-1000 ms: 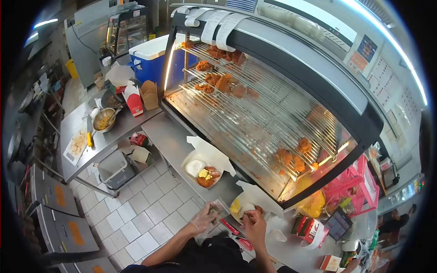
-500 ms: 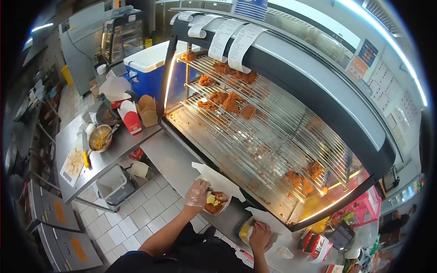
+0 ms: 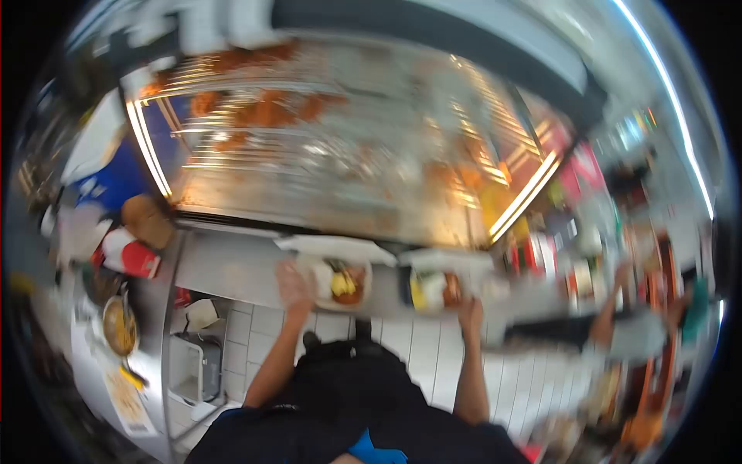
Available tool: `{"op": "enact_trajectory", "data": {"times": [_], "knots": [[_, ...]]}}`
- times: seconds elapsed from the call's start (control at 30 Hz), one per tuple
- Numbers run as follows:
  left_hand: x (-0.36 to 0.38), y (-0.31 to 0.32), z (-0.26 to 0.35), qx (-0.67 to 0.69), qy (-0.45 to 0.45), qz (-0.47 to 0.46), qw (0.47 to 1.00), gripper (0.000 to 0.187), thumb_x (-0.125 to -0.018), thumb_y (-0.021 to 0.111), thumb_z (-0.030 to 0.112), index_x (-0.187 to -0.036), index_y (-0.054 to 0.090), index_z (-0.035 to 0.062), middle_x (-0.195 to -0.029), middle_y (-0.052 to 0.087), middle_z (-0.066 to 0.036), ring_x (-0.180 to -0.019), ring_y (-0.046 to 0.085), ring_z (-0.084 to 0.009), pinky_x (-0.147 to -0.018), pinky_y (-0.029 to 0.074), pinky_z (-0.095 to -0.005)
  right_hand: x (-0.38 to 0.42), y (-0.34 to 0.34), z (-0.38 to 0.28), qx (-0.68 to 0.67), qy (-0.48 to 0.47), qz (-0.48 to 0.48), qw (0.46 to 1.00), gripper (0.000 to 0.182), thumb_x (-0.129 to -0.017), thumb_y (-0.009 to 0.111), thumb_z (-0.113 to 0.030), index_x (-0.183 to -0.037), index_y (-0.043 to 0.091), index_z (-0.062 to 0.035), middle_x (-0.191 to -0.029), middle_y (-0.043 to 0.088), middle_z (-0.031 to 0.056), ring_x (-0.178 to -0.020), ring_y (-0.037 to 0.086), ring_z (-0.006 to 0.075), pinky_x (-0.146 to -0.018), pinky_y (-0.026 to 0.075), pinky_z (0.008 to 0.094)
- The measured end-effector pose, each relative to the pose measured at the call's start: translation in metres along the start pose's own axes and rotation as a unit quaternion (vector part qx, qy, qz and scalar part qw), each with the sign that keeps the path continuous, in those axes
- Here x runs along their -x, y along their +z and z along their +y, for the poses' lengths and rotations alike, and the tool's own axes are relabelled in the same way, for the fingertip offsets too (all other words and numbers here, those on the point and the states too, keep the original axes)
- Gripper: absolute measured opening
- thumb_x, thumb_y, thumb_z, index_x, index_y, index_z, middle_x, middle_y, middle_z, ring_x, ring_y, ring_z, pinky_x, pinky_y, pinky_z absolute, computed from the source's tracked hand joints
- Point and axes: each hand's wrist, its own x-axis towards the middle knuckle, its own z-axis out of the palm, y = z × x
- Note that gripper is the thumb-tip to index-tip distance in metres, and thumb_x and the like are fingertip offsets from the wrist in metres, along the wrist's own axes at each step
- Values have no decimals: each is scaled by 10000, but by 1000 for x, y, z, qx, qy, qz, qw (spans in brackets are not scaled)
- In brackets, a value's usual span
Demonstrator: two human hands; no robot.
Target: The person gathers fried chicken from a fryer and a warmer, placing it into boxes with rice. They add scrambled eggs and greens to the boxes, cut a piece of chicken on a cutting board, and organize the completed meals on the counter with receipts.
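The whole view is smeared by motion, so we read it coarsely. Our left hand [image 3: 294, 283], in a thin clear glove, sits at the left edge of an open food box [image 3: 340, 283] on the steel counter [image 3: 232, 267]; it seems to touch the box's rim, but the blur keeps us from telling whether the fingers are spread or closed. The box holds something yellow and something reddish brown, and its white lid stands open behind it. Our right hand [image 3: 469, 312], bare, rests at the counter's front edge just beside a second open box [image 3: 434, 289], which lies right of the first with a small gap between them; its grip we cannot tell either. Behind both boxes stands the lit warming cabinet [image 3: 340, 147] with wire racks and fried pieces. Far right, another person's arm [image 3: 610, 321] reaches toward the counter.
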Motion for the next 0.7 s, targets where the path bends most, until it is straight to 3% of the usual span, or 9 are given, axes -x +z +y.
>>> {"op": "enact_trajectory", "data": {"times": [0.03, 0.07, 0.13, 0.2, 0.27, 0.33, 0.43, 0.63, 0.7], "knots": [[11, 39, -34, 22, 24, -1, 999, 421, -884, 606, 284, -1126, 571, -59, -1068, 605, -273, -1069, 570, -424, -903, 476, -475, -10, 4, 6, 64, -29, -91, 993, 360, -973, 401, -269, -942, 620, 15, -882, 638, 252, -859, 603, 442, -747, 469, 511], [21, 80, -52, 46, 48, 5, 998, 427, -891, 598, 301, -1131, 575, -51, -1048, 617, -271, -1039, 592, -425, -886, 487, -482, -13, 25, 26, 59, -89, -26, 994, 355, -979, 381, -265, -869, 609, -15, -859, 636, 238, -831, 591, 450, -710, 448, 534], [-20, 38, -16, 64, -123, -131, 982, 383, -905, 571, 305, -1092, 610, -26, -974, 642, -248, -932, 622, -422, -829, 500, -497, -13, 19, 10, -19, -27, 27, 999, 289, -936, 410, -227, -874, 621, -40, -880, 632, 233, -844, 587, 445, -715, 450, 538], [-34, 38, -14, 41, -169, -249, 953, 346, -909, 558, 301, -1045, 639, -7, -954, 655, -218, -928, 625, -407, -827, 498, -484, -15, 18, 11, -10, -53, 32, 998, 254, -912, 453, -190, -848, 636, -26, -845, 630, 249, -833, 594, 459, -721, 469, 526], [-13, 74, -48, 10, -36, -186, 982, 276, -889, 568, 228, -993, 640, -18, -940, 663, -210, -932, 631, -390, -842, 498, -468, -12, 17, 7, 23, 30, 36, 999, 241, -894, 482, -169, -839, 647, -2, -834, 629, 266, -831, 601, 468, -727, 484, 508], [-11, 40, -50, 94, 94, -161, 978, 217, -864, 558, 139, -976, 627, -33, -966, 659, -233, -969, 630, -383, -855, 495, -454, -6, 15, 0, -30, 92, 64, 993, 252, -894, 495, -181, -835, 646, 12, -833, 628, 273, -832, 603, 471, -734, 484, 511], [8, 53, -70, 135, 107, -130, 976, 207, -842, 543, 67, -991, 613, -59, -976, 652, -255, -966, 625, -392, -849, 491, -453, 22, 1, 8, -81, 147, 78, 983, 286, -903, 517, -215, -831, 644, 31, -835, 628, 276, -829, 605, 473, -739, 479, 519], [41, -27, 36, 131, -147, -264, 944, 252, -862, 516, 31, -1072, 597, -82, -1019, 647, -269, -982, 621, -408, -856, 491, -447, 53, -85, 76, -121, 189, 62, 972, 329, -937, 513, -268, -846, 649, 18, -841, 632, 264, -812, 609, 459, -724, 469, 526], [83, -10, 49, 101, 55, -248, 962, 284, -904, 488, 86, -1114, 597, -72, -1049, 644, -269, -980, 621, -407, -878, 480, -462, 55, -109, 131, -98, 184, 81, 975, 330, -947, 509, -271, -847, 646, 12, -792, 625, 259, -769, 609, 456, -690, 468, 510]]}}
